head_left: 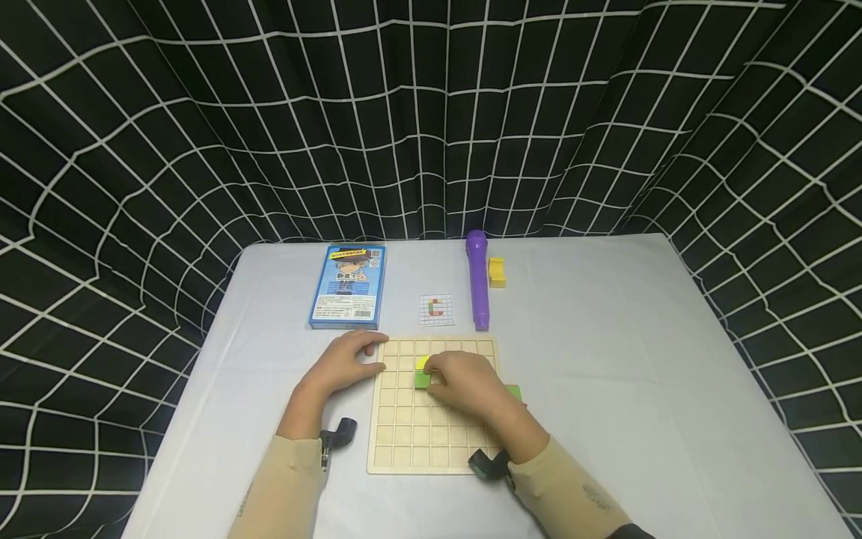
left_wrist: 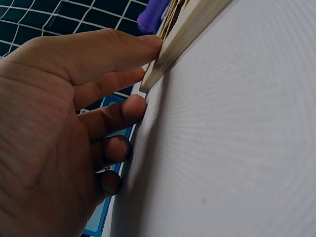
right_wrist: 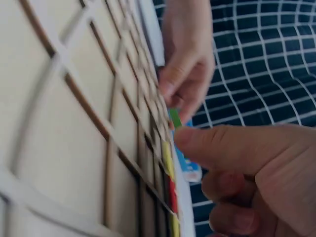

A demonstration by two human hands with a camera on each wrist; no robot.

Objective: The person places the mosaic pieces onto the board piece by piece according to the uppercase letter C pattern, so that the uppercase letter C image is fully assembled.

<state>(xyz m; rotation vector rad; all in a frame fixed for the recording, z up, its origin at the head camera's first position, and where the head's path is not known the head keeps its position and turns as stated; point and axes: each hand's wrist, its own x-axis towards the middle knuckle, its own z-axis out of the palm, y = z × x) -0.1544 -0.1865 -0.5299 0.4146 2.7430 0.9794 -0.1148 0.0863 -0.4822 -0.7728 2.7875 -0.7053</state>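
Note:
A wooden grid board (head_left: 393, 434) lies on the table in front of the person. Over its upper middle, the right hand (head_left: 468, 382) pinches a small green block (right_wrist: 175, 118) between thumb and fingers. Just beyond this green piece, a yellow block (head_left: 422, 363) shows in the head view, partly covered by the hand. Low in the right wrist view, a yellow piece (right_wrist: 168, 157) and a red piece (right_wrist: 173, 192) sit in line on the board. The left hand (head_left: 343, 364) touches the board's left edge with thumb and index finger, its other fingers loosely bent.
Behind the board lies a small card (head_left: 436, 310) printed with a coloured grid pattern. A blue box (head_left: 349, 288) is at the back left. To the card's right are a purple stick (head_left: 477, 281) and a yellow notched block (head_left: 497, 272). Another green piece (head_left: 515, 392) shows beside the right forearm.

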